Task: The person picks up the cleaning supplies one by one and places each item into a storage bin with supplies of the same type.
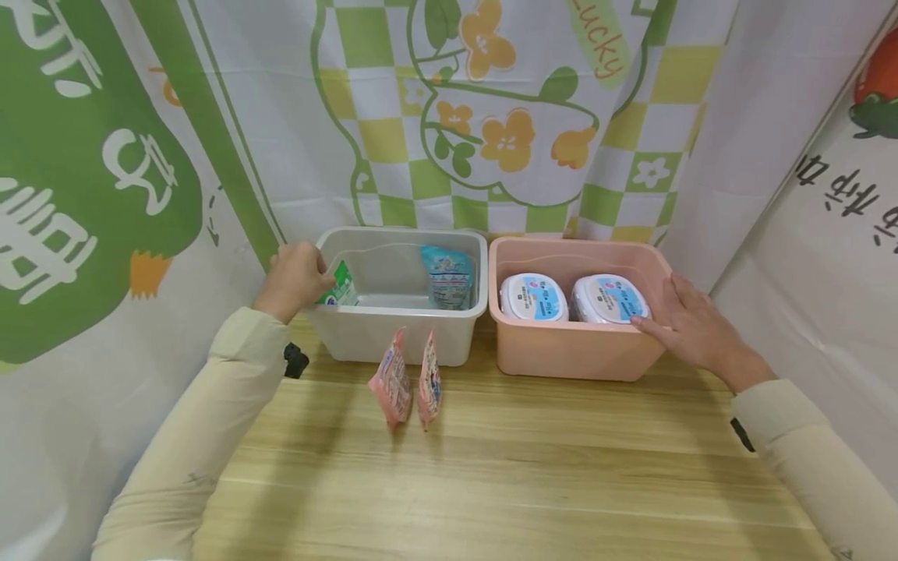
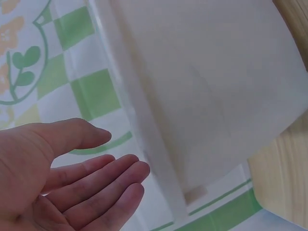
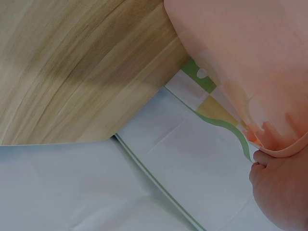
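My left hand [image 1: 293, 279] is at the left end of the white bin [image 1: 389, 335], beside its rim; in the left wrist view its fingers [image 2: 108, 190] are loosely extended and hold nothing. Inside that bin are a green-and-white packet [image 1: 341, 287], partly hidden by the hand, and a blue pouch [image 1: 449, 276]. My right hand [image 1: 701, 327] grips the right rim of the pink bin [image 1: 571, 351], thumb over the front corner. Two white tubs with blue printed lids, a left tub [image 1: 535, 298] and a right tub [image 1: 612, 299], sit in the pink bin.
Two pink packets, a left packet [image 1: 393, 382] and a right packet [image 1: 430, 382], stand upright on the wooden table [image 1: 526, 467] in front of the white bin. A printed curtain [image 1: 491, 117] hangs close behind both bins, and cloth also covers the sides.
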`<action>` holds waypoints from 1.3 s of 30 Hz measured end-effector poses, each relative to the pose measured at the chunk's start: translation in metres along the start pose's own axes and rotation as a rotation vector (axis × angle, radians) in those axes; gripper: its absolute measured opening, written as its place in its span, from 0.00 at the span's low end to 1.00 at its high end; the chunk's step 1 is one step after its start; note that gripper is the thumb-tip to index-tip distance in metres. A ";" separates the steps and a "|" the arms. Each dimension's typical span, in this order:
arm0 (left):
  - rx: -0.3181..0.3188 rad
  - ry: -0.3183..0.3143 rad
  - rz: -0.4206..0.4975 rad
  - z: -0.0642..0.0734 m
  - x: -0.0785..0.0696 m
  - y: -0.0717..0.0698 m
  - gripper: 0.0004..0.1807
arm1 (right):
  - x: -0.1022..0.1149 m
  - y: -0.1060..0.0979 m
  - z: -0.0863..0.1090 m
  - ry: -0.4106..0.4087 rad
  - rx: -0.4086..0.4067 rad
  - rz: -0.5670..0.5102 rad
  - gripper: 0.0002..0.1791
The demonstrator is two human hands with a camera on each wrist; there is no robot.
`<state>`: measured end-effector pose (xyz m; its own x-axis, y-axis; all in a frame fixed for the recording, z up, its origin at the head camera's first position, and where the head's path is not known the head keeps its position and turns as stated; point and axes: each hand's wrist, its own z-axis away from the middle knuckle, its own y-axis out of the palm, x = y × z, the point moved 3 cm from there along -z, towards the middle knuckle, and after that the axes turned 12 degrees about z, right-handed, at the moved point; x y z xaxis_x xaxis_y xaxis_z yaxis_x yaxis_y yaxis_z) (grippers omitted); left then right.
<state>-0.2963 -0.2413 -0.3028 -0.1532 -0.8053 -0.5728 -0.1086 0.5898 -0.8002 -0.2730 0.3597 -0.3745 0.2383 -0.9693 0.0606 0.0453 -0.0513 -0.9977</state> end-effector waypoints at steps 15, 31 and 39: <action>0.080 0.070 -0.034 0.020 -0.033 -0.008 0.20 | 0.001 -0.002 0.003 0.026 0.005 -0.040 0.59; 0.188 0.099 -0.015 0.056 -0.060 0.006 0.17 | 0.002 -0.002 0.002 0.021 0.022 -0.038 0.59; 0.188 0.133 0.025 0.070 -0.064 0.016 0.14 | 0.002 -0.001 0.001 0.019 0.015 -0.032 0.59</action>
<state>-0.2192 -0.1847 -0.2909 -0.2828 -0.7684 -0.5742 0.0800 0.5776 -0.8124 -0.2716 0.3582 -0.3732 0.2182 -0.9716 0.0918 0.0675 -0.0788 -0.9946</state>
